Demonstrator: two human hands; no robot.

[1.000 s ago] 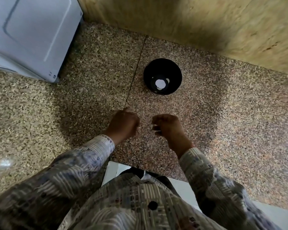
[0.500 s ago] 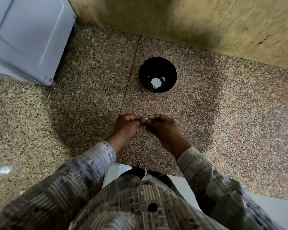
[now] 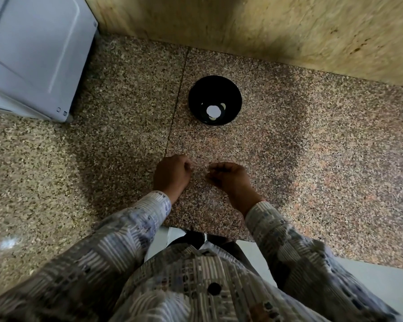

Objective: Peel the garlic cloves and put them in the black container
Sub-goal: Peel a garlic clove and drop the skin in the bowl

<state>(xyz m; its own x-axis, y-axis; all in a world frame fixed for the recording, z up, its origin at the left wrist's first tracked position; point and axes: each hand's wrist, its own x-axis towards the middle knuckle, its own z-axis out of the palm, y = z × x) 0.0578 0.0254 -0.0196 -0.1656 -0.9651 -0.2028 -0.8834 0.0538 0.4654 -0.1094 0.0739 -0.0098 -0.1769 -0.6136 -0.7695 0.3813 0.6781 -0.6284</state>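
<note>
A speckled stone counter fills most of the frame, with a seam running down from the upper middle toward the hands. A yellowish wall closes it off along the top, and a white appliance stands in the upper left corner. At the bottom, the person's patterned shirt takes up the lower middle. Its left sleeve rises from the lower left and its right sleeve from the lower right, and both forearms angle inward toward the centre. The black container sits on the counter in the upper middle, just right of the seam, well above both hands and touched by neither. The left hand is just left of centre, back to the camera, its fingers curled under into a loose fist with the knuckles pointing right. The right hand is just right of centre, close to the left but apart from it, its fingers bent and its fingertips turned left toward the other hand. Both hands are blurred and their palms are hidden, so I cannot tell whether either hand holds anything. At the bottom of the container lie a few pale garlic cloves.
</note>
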